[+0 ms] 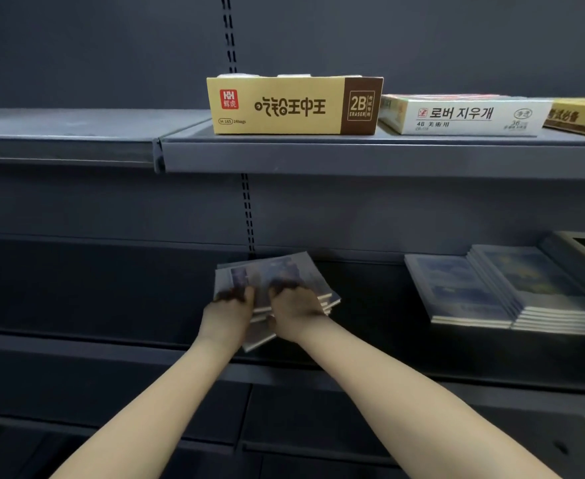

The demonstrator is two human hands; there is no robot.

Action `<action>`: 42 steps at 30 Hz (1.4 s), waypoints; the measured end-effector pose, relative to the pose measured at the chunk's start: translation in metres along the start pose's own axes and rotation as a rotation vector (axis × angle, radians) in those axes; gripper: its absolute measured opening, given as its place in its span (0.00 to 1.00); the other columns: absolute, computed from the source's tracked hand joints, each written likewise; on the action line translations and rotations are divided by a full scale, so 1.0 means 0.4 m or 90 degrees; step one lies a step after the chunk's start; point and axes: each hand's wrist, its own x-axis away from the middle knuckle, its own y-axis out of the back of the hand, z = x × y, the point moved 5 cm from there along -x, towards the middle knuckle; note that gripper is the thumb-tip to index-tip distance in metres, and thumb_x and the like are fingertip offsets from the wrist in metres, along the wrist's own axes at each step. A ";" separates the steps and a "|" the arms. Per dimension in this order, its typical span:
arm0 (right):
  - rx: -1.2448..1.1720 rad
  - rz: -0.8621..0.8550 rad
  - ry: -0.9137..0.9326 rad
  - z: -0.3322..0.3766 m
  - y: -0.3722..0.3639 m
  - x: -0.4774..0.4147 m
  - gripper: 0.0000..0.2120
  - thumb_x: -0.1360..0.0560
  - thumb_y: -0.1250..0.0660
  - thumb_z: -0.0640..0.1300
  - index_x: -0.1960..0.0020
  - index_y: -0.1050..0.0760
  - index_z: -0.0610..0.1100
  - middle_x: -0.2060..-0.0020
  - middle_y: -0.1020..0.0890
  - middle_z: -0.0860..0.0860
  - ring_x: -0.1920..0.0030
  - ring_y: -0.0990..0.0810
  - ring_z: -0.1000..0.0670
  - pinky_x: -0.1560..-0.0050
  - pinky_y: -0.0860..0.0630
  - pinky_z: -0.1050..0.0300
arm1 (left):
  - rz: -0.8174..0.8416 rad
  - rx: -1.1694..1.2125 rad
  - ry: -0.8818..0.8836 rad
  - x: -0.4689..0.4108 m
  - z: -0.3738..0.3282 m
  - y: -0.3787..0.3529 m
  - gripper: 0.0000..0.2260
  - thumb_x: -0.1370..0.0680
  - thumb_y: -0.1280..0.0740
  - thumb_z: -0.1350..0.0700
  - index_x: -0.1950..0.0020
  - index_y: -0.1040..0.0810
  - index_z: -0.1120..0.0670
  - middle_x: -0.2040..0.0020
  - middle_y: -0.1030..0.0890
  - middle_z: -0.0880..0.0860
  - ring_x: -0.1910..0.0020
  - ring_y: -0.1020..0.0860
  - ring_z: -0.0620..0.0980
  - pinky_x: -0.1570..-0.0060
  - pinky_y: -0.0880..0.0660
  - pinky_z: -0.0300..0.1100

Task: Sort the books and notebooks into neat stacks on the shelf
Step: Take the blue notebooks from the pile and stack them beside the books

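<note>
Head view: my left hand (228, 307) and right hand (296, 310) both grip a skewed stack of notebooks (284, 276) on the middle shelf (405, 344), fingers curled over its top. Two neater notebook stacks (505, 288) lie well apart to the right on that shelf.

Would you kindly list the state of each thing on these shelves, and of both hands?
Left hand: gripping the held notebooks.
Right hand: gripping the same bunch.
Held notebooks: fanned unevenly, tilted, not squared.
Right stacks: two flat, neat piles side by side.
Yellow eraser box: upright on upper shelf, top open.
White box: lying flat beside it.
</note>
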 end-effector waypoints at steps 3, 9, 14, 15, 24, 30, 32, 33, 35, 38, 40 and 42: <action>0.003 0.034 -0.020 0.007 0.008 -0.015 0.21 0.24 0.37 0.52 0.37 0.29 0.40 0.43 0.23 0.43 0.44 0.23 0.43 0.45 0.27 0.52 | -0.071 0.037 -0.040 0.024 0.010 0.037 0.33 0.27 0.30 0.53 0.28 0.43 0.60 0.59 0.18 0.56 0.67 0.19 0.55 0.72 0.32 0.40; -0.152 0.054 -0.135 0.015 -0.034 -0.026 0.14 0.19 0.44 0.45 0.36 0.33 0.41 0.45 0.27 0.44 0.52 0.27 0.47 0.54 0.29 0.56 | -0.143 0.101 -0.129 0.047 0.040 0.019 0.42 0.48 0.18 0.45 0.42 0.32 0.58 0.81 0.28 0.53 0.88 0.32 0.52 0.83 0.42 0.33; -0.112 0.040 0.013 -0.018 -0.023 0.009 0.16 0.19 0.47 0.48 0.32 0.36 0.48 0.36 0.30 0.43 0.41 0.28 0.44 0.42 0.28 0.52 | -0.064 0.093 -0.068 0.040 0.053 -0.001 0.26 0.23 0.38 0.56 0.26 0.41 0.51 0.36 0.25 0.57 0.43 0.23 0.60 0.57 0.23 0.49; -0.094 0.052 0.039 -0.031 -0.027 0.020 0.18 0.20 0.47 0.49 0.30 0.38 0.51 0.33 0.33 0.43 0.37 0.31 0.42 0.38 0.30 0.50 | -0.026 0.110 -0.071 0.037 0.052 -0.013 0.25 0.21 0.42 0.57 0.24 0.44 0.47 0.28 0.33 0.53 0.34 0.30 0.61 0.47 0.25 0.50; -0.117 0.115 0.094 -0.111 -0.022 0.105 0.31 0.21 0.43 0.40 0.25 0.49 0.60 0.23 0.57 0.52 0.24 0.61 0.47 0.24 0.53 0.46 | 0.042 0.093 -0.125 0.045 -0.033 0.001 0.23 0.20 0.41 0.51 0.26 0.42 0.51 0.30 0.33 0.55 0.37 0.28 0.57 0.53 0.26 0.46; -0.091 0.104 0.110 -0.121 0.002 0.151 0.32 0.25 0.36 0.53 0.25 0.43 0.49 0.24 0.46 0.47 0.25 0.47 0.46 0.31 0.40 0.53 | 0.076 0.040 -0.113 0.043 -0.092 0.047 0.17 0.24 0.43 0.63 0.35 0.31 0.57 0.44 0.21 0.58 0.49 0.21 0.57 0.59 0.29 0.44; -0.057 0.111 0.104 -0.128 0.017 0.166 0.31 0.25 0.37 0.55 0.26 0.41 0.47 0.26 0.42 0.46 0.28 0.39 0.46 0.35 0.35 0.55 | 0.094 0.035 -0.106 0.048 -0.117 0.061 0.15 0.23 0.43 0.63 0.37 0.28 0.57 0.44 0.21 0.57 0.48 0.21 0.56 0.59 0.29 0.43; -0.044 0.100 0.106 -0.128 0.023 0.170 0.27 0.24 0.39 0.54 0.28 0.37 0.46 0.28 0.36 0.45 0.32 0.34 0.45 0.39 0.31 0.55 | 0.099 0.030 -0.104 0.049 -0.130 0.068 0.14 0.23 0.43 0.62 0.38 0.27 0.57 0.44 0.21 0.57 0.48 0.21 0.56 0.58 0.29 0.43; -0.007 0.066 0.100 -0.126 0.024 0.176 0.19 0.23 0.40 0.46 0.33 0.31 0.43 0.36 0.27 0.44 0.43 0.25 0.43 0.48 0.25 0.53 | 0.095 0.023 -0.100 0.046 -0.155 0.085 0.13 0.23 0.42 0.61 0.40 0.26 0.57 0.44 0.20 0.56 0.48 0.21 0.55 0.56 0.27 0.43; 0.086 0.014 0.085 -0.119 -0.014 0.187 0.21 0.23 0.41 0.36 0.31 0.35 0.37 0.37 0.28 0.39 0.42 0.26 0.38 0.48 0.25 0.45 | 0.071 0.025 -0.099 0.046 -0.190 0.095 0.11 0.23 0.41 0.59 0.42 0.24 0.55 0.46 0.20 0.54 0.50 0.21 0.52 0.55 0.26 0.42; 0.099 -0.012 0.088 -0.116 -0.025 0.199 0.21 0.21 0.45 0.35 0.29 0.39 0.35 0.34 0.32 0.37 0.37 0.30 0.36 0.43 0.29 0.45 | 0.056 0.047 -0.089 0.050 -0.206 0.090 0.12 0.22 0.41 0.60 0.40 0.25 0.55 0.43 0.21 0.54 0.46 0.22 0.52 0.51 0.27 0.43; 0.092 -0.043 0.100 -0.126 -0.021 0.206 0.20 0.19 0.47 0.37 0.28 0.39 0.36 0.32 0.33 0.36 0.32 0.34 0.36 0.37 0.33 0.46 | 0.056 0.117 -0.072 0.049 -0.208 0.067 0.20 0.22 0.41 0.61 0.30 0.33 0.57 0.32 0.30 0.58 0.34 0.30 0.56 0.38 0.31 0.45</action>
